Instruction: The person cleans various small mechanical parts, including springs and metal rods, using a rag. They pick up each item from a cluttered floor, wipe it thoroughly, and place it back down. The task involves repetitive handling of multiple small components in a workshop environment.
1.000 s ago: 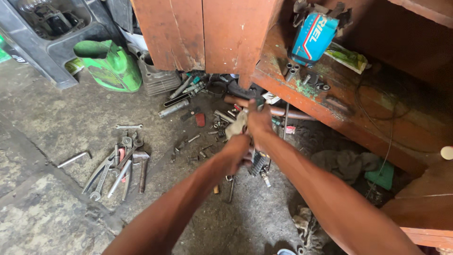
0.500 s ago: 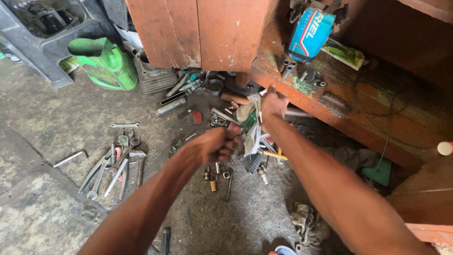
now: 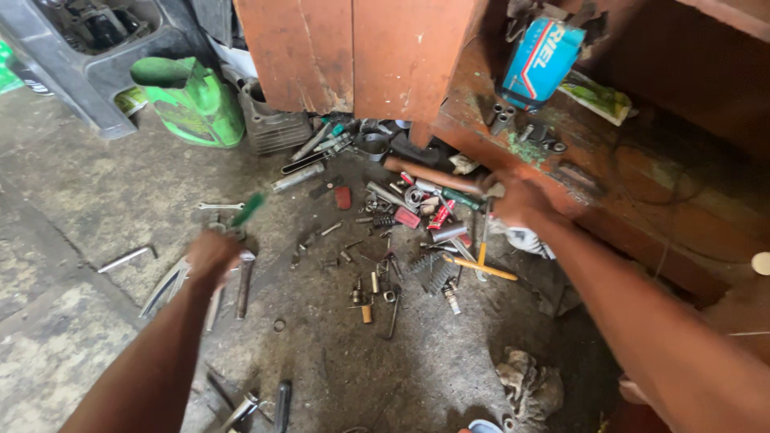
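Your left hand is closed round a green-handled tool, probably a screwdriver, whose handle sticks up toward one o'clock from your fist; it hangs blurred over the pile of pliers and wrenches on the concrete floor. Your right hand sits at the front edge of the wooden shelf, curled over something pale that shows below it (likely a rag, though you cannot tell for sure, nor how tight the grip is).

Judging by how things lie, one tool is picked out and in hand; the scatter of small parts between your arms, springs, sockets and bolts, is unsorted.

As for containers: the green plastic jug at eleven o'clock stands with its top cut open, contents not visible. The dark plastic crate at ten o'clock holds dark metal parts. The blue can at one o'clock lies tilted on the shelf.
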